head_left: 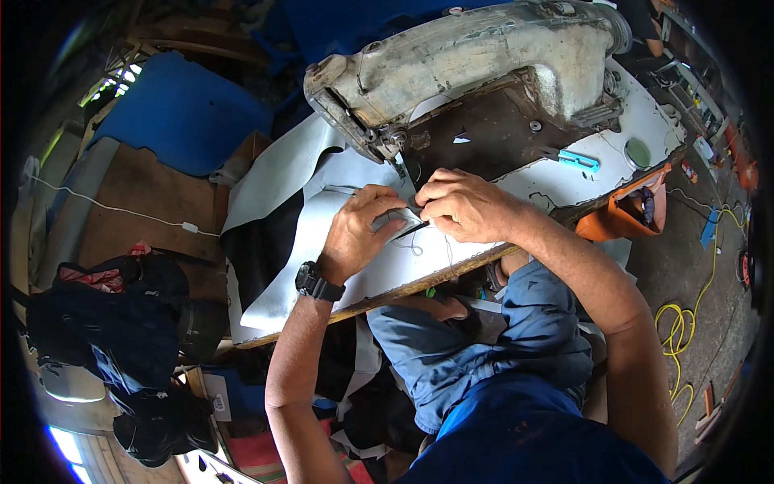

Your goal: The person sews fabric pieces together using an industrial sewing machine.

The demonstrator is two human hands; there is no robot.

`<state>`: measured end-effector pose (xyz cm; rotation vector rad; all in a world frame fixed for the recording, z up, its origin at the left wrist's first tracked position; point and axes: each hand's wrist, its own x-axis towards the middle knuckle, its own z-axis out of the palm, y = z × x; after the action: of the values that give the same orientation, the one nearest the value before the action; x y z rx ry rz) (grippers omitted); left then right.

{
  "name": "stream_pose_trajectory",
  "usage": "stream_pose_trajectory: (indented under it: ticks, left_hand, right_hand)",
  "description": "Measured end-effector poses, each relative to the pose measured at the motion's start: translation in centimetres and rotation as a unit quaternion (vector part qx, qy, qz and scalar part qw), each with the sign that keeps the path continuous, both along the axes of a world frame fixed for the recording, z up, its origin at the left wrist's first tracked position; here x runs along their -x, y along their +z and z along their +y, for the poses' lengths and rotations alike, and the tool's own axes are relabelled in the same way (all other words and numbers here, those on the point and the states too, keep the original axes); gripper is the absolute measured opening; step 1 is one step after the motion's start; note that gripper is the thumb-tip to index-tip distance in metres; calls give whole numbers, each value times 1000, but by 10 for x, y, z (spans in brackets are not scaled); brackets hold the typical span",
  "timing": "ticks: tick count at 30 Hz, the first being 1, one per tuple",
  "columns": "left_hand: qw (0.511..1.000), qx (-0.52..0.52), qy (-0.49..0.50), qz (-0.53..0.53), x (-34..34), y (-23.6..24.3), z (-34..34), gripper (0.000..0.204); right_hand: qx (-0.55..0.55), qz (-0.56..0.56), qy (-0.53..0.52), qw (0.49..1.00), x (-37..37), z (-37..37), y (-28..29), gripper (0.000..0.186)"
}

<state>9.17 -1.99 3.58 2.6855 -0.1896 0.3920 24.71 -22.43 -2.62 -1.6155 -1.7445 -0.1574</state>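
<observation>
A worn, pale industrial sewing machine (459,68) stands across the far side of the table (379,286). In front of its needle end, my left hand (355,230), with a black watch at the wrist, pinches the edge of a grey-white sheet material (409,216). My right hand (472,206) closes on the same edge from the right, fingertips bent together. The two hands nearly meet, and their fingers hide part of the edge. A loose dark thread (415,244) curls on the table just below. Larger grey-white sheets (270,181) spread out at the left.
Light-blue thread snips (577,160) and a round green-topped tin (637,153) lie on the right of the table. An orange pouch (605,222) hangs at its right edge. Yellow cord (681,327) coils on the floor. Dark bags (121,323) sit at left.
</observation>
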Motion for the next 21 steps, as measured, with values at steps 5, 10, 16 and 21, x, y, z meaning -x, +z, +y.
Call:
stream_pose_trajectory:
  ticks: [5, 10, 16, 21]
  left_hand:
    - [1000, -17, -22, 3, -6, 6, 4, 26]
    - [989, -112, -64, -77, -11, 10, 2, 25]
    - [986, -138, -71, -57, -13, 14, 2, 22]
    - [983, -165, -69, -51, -13, 16, 0, 19]
  right_hand:
    - [7, -4, -3, 1000, 1, 1, 1, 13]
    - [11, -3, -2, 1000, 0, 0, 0, 13]
    - [12, -6, -9, 1000, 1, 0, 1, 14]
    - [58, -13, -13, 998, 1, -1, 4, 14]
